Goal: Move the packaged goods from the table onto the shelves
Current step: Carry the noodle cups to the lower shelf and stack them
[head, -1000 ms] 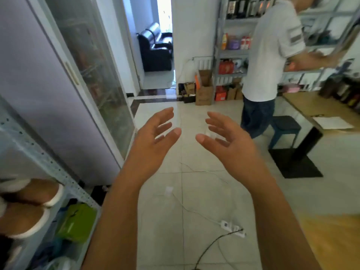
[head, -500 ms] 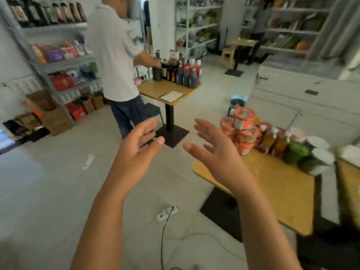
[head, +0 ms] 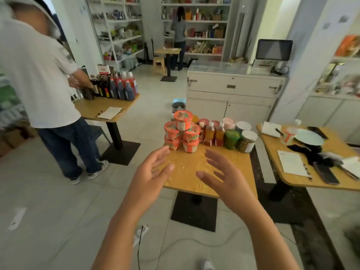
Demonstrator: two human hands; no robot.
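No lettering can be read. The orange cups (head: 183,131) stacked on the near table (head: 241,168) carry green and white print that is too blurred to make out. A red-and-white card (head: 103,68) behind the dark bottles (head: 116,88) on the left table (head: 91,109) shows only an illegible mark. The printed sheet (head: 291,162) on the right table (head: 276,141) has lines too small to read.

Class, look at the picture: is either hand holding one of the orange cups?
No: the left hand and right hand hover open and empty, short of the stacked orange cups.
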